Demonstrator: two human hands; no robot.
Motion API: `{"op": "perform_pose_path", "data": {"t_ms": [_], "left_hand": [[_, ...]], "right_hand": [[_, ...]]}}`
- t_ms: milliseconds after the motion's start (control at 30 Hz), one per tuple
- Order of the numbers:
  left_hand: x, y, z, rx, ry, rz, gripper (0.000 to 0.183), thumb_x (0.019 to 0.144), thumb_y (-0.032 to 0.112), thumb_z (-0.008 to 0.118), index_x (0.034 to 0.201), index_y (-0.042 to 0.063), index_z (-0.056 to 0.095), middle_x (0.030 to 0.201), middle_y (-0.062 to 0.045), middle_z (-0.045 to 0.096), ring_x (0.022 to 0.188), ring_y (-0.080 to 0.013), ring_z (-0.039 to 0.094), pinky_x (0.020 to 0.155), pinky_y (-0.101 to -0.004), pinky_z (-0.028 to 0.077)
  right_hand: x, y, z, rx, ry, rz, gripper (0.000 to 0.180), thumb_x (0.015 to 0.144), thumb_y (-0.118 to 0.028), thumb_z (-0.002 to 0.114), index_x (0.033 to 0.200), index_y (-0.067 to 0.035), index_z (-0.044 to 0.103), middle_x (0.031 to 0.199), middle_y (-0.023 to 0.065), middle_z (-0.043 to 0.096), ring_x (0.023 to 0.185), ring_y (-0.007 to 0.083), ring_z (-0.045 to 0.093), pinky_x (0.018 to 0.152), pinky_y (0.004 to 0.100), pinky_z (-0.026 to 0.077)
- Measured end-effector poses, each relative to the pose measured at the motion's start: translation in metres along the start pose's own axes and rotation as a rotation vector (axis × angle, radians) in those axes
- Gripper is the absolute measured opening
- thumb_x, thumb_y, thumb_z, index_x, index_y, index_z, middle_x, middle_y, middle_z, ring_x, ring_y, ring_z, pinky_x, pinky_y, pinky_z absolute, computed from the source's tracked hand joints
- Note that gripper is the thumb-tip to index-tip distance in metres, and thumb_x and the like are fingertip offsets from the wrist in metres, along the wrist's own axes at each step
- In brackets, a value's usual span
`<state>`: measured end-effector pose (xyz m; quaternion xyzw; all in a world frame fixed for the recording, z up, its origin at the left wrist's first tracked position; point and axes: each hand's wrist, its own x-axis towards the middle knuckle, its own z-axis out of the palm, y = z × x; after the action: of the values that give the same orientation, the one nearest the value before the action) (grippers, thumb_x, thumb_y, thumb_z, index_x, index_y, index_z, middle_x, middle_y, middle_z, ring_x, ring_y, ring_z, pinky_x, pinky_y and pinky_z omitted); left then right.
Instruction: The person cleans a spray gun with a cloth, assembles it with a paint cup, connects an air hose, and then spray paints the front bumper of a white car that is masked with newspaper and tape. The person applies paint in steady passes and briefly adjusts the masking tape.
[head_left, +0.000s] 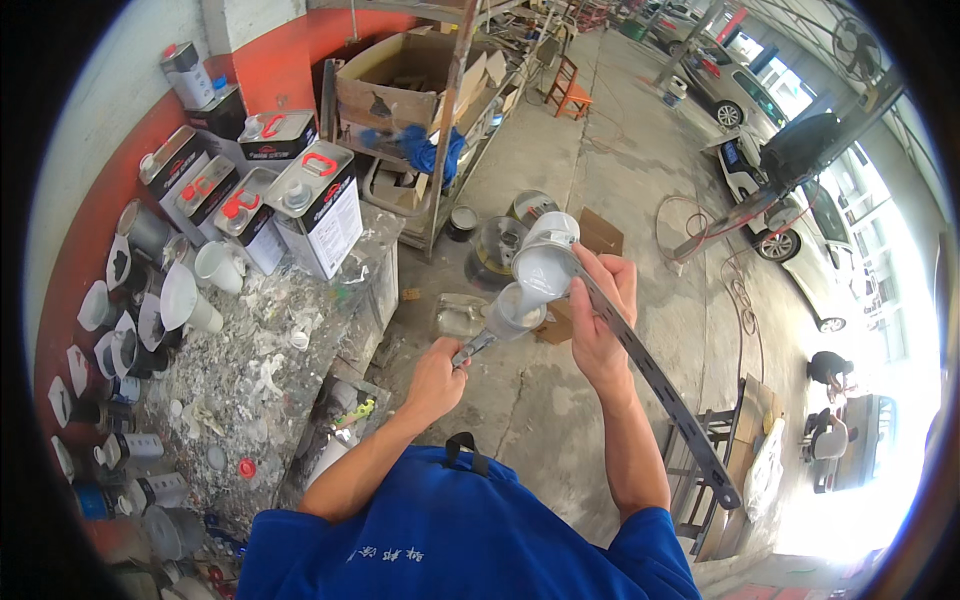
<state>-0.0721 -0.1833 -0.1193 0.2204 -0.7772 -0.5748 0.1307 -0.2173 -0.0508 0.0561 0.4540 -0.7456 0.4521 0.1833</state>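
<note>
My left hand grips the handle of what looks like a spray gun, with a translucent cup at its far end. In my right hand is a tilted plastic mixing cup containing pale grey-white liquid. A stream of the liquid runs from its lip into the translucent cup. Between my right thumb and fingers also passes a long dark slotted bar; it slants down to the right past my forearm. The bar's upper end lies against the mixing cup's side.
On the left, a paint-crusted bench holds metal solvent cans and plastic cups. A steel drum and cardboard sit on the floor ahead. Rightward are a rack, a hose and cars.
</note>
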Motion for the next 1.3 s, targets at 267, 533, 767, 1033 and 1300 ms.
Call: {"op": "perform_pose_path", "data": {"t_ms": [267,533,767,1033,1300], "left_hand": [[0.004,0.007,0.018,0.056,0.01,0.141,0.015,0.077,-0.005,0.052,0.089,0.001,0.058,0.089,-0.018,0.06,0.077,-0.0335,0.063,0.069,-0.0442,0.047],[0.01,0.033,0.025,-0.005,-0.07,0.117,0.012,0.081,0.001,0.058,0.093,0.001,0.061,0.099,-0.021,0.061,0.09,-0.0431,0.058,0.075,-0.048,0.044],[0.021,0.043,0.041,-0.024,-0.024,0.226,0.013,0.08,-0.004,0.054,0.091,0.0,0.059,0.09,-0.018,0.059,0.075,-0.0337,0.063,0.067,-0.0436,0.047],[0.028,0.051,0.05,-0.042,-0.079,0.19,0.011,0.078,-0.003,0.054,0.088,0.001,0.058,0.089,-0.018,0.06,0.08,-0.0352,0.061,0.07,-0.0431,0.046],[0.021,0.069,0.05,-0.104,-0.137,0.171,0.014,0.077,-0.006,0.047,0.087,-0.001,0.056,0.08,-0.014,0.062,0.069,-0.023,0.067,0.064,-0.0348,0.051]], "right_hand": [[-0.009,0.004,-0.022,-0.155,0.065,-0.136,0.039,0.085,0.009,0.062,0.123,0.0,0.064,0.1,0.0104,0.05,0.084,0.0207,0.051,0.071,0.03,0.045],[-0.016,0.008,-0.04,-0.295,0.119,-0.309,0.041,0.08,0.011,0.064,0.12,0.002,0.064,0.098,0.0104,0.052,0.085,0.0221,0.051,0.074,0.031,0.044],[-0.009,0.011,-0.061,-0.378,0.139,-0.547,0.048,0.074,0.015,0.065,0.119,0.001,0.064,0.096,0.0089,0.05,0.082,0.0227,0.052,0.071,0.0321,0.043],[-0.01,0.009,-0.077,-0.401,0.1,-0.548,0.056,0.062,0.003,0.076,0.117,-0.005,0.07,0.096,0.0061,0.056,0.091,0.0257,0.055,0.074,0.0336,0.049],[-0.014,0.006,-0.088,-0.436,0.095,-0.59,0.055,0.066,-0.005,0.072,0.121,-0.009,0.068,0.097,0.0047,0.055,0.088,0.0248,0.054,0.073,0.0331,0.048]]}}
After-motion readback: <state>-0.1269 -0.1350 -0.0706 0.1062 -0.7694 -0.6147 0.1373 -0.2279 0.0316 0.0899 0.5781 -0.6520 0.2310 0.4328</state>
